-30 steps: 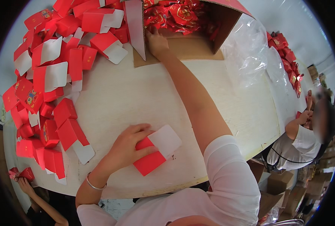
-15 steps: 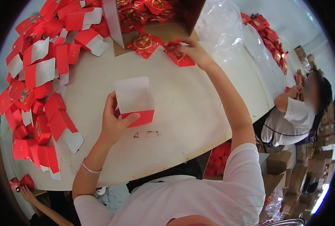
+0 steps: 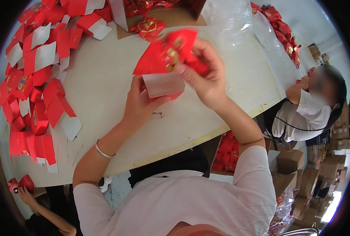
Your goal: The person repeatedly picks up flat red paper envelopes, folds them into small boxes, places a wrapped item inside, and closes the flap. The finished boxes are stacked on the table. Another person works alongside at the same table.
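Observation:
My left hand grips a small red folding box by its side, its white flap standing up and white inner side showing. Over the box, my right hand pinches a red packet with gold print between thumb and fingers. The packet is somewhat blurred by motion, and its lower edge overlaps the top of the box in view. Beyond it, another red and gold packet lies on the cardboard flap of a carton.
A large carton with red packets inside stands at the far edge. Many red boxes with white flaps cover the table's left side. Clear plastic sheeting lies far right. A co-worker sits at right; another person's hand is lower left.
My right hand has lifted a packet from beside the carton and brought it back and left, over the box. My left hand has moved the box right and slightly farther away.

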`<state>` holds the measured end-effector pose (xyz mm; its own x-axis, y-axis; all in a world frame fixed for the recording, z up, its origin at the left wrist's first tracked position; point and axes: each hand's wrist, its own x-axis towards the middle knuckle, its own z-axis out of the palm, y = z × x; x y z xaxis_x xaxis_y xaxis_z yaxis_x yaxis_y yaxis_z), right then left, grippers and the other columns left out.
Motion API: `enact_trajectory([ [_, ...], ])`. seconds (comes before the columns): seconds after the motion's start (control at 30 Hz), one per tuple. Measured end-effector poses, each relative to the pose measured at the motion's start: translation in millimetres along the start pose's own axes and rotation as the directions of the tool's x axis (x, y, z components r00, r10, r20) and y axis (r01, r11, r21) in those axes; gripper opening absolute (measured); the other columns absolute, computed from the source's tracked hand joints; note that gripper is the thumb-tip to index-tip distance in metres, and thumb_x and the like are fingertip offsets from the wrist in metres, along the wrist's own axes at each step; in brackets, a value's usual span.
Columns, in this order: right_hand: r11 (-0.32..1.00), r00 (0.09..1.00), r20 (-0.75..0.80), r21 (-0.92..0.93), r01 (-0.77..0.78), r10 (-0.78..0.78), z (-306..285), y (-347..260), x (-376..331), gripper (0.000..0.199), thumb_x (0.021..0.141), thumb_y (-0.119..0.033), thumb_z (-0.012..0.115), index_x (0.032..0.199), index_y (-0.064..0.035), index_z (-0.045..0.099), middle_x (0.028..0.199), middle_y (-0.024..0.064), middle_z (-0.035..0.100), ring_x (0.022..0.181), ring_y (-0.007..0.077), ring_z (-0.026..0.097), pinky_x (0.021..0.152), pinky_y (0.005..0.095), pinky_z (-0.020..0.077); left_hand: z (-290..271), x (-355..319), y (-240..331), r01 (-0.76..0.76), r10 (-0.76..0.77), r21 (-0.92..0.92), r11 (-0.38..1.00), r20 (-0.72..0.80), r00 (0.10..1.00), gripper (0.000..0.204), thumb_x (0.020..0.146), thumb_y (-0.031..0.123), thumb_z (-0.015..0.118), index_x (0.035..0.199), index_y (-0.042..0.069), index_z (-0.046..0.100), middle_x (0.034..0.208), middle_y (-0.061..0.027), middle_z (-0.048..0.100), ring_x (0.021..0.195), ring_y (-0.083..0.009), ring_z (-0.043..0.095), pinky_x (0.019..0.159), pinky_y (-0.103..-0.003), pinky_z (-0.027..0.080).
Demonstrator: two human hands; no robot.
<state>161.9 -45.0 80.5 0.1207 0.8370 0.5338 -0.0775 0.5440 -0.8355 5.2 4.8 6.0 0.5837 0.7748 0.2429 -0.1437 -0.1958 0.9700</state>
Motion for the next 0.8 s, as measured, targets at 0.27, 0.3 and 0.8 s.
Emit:
enact_trajectory([
  [0.27,0.572,0.887,0.414,-0.685,0.452,-0.205,-18,-3,-4,0.05,0.063,0.008,0.065,0.111,-0.001,0.055,0.099,0.0121,0.06,0.086,0.0284,0.054,0.076,0.0361,0.0438,-7,2,3,-0.036,0.039,0.07,0.997,-0.048,0.998,0.058,0.072,0.008,0.073,0.12,0.004,0.039,0.113,-0.0087,0.052,0.105,-0.0192,0.053,0.091,-0.034,0.045],
  [0.3,0.645,0.922,0.363,-0.674,0.36,-0.135,-21,0,-8,0.049,0.062,0.006,0.065,0.11,-0.0012,0.056,0.099,0.0125,0.06,0.085,0.0284,0.055,0.075,0.036,0.0441,-7,3,0,-0.061,0.065,0.101,0.993,-0.033,0.997,0.057,0.072,0.009,0.074,0.118,0.004,0.04,0.111,-0.0087,0.053,0.104,-0.0187,0.054,0.09,-0.034,0.046],
  [0.8,0.254,0.749,0.663,-0.723,0.643,-0.01,3,-12,0,0.026,0.07,-0.01,0.063,0.091,0.0025,0.057,0.078,0.0106,0.055,0.079,0.0243,0.053,0.078,0.0331,0.0416,-5,0,4,-0.031,0.041,0.17,0.985,-0.052,0.998,0.057,0.072,0.009,0.074,0.117,0.001,0.039,0.101,-0.0119,0.057,0.094,-0.0193,0.058,0.078,-0.03,0.049],
])
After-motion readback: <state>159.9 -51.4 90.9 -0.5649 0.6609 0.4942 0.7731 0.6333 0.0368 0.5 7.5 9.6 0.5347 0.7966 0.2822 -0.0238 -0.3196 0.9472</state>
